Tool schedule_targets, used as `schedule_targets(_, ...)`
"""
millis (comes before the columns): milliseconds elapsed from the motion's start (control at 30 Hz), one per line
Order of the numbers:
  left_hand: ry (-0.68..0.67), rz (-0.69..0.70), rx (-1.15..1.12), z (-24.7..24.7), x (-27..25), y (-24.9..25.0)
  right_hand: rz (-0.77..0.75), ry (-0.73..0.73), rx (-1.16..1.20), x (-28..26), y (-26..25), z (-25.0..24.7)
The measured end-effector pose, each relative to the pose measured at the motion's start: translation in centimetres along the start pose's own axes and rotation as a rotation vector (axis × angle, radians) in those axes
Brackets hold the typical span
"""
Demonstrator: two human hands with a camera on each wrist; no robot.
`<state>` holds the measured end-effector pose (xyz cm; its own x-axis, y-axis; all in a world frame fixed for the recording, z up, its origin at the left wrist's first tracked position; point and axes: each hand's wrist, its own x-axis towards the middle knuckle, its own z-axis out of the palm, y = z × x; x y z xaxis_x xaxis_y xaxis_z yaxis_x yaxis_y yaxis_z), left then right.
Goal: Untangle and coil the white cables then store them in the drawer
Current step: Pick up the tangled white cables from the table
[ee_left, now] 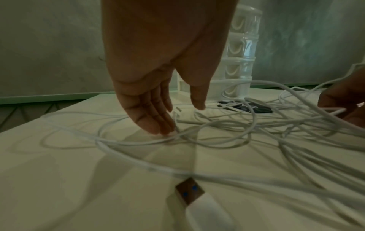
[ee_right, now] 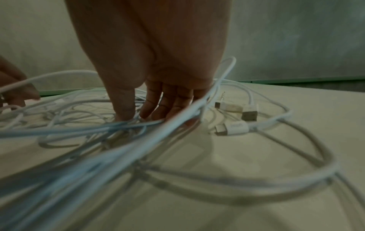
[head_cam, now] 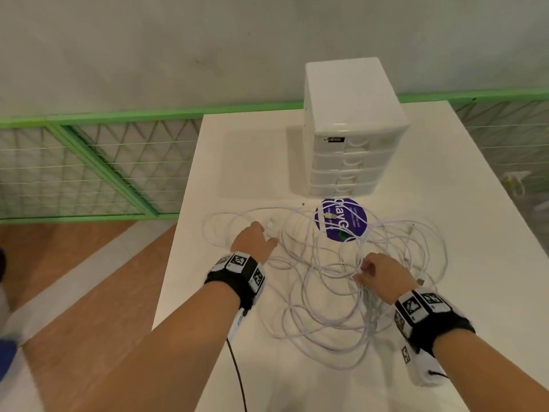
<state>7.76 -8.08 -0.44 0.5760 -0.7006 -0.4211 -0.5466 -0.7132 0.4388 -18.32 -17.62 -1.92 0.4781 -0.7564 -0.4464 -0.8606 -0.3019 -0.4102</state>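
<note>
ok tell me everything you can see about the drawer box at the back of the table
The drawer box is a small white plastic tower that stands upright on the white table, behind the round purple sticker and the tangle of white cables. Its front shows a stack of shallow, translucent-looking drawers with scooped handles, all shut. A small dark label sits at the top left of the front. Neither hand touches it.
</note>
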Motion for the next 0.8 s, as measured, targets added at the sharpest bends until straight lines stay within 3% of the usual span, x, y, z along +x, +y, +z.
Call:
schedule_targets(67,-0.072,-0.008,0.072,0.4,0.7,0.2,0.023,0.021,0.033,-0.1,-0.1,0.4)
schedule_targets(467,-0.048,0.0,-0.035,0.5,1.3,0.3,0.016,0.154,0.085,-0.1,0.7,2.1)
schedule_targets(533,0.02,0.043,-0.17,-0.2,1.2,0.4,0.025,0.117,0.079,-0.2,0.8,2.0)
schedule_targets(600,0.06,0.09,-0.443,-1.6,0.9,0.8,0.068,0.087,0.026,-0.4,0.4,1.0)
schedule_targets(633,0.062,0.107,-0.597,-2.5,0.5,1.0,0.07,0.15,-0.015,-0.5,-0.1,0.3)
schedule_targets(700,0.043,0.167,-0.763,-4.4,-0.4,1.6,-0.01,0.422,-0.049,-0.3,-1.1,-1.4)
schedule_targets(767,-0.003,0.24,-0.776,-5.7,-1.6,2.2,-0.133,0.629,0.005,0.6,-2.6,-3.0)
schedule_targets(800,-0.024,0.273,-0.745,-6.1,-2.2,2.3,-0.179,0.663,0.044,1.4,-3.5,-3.7)
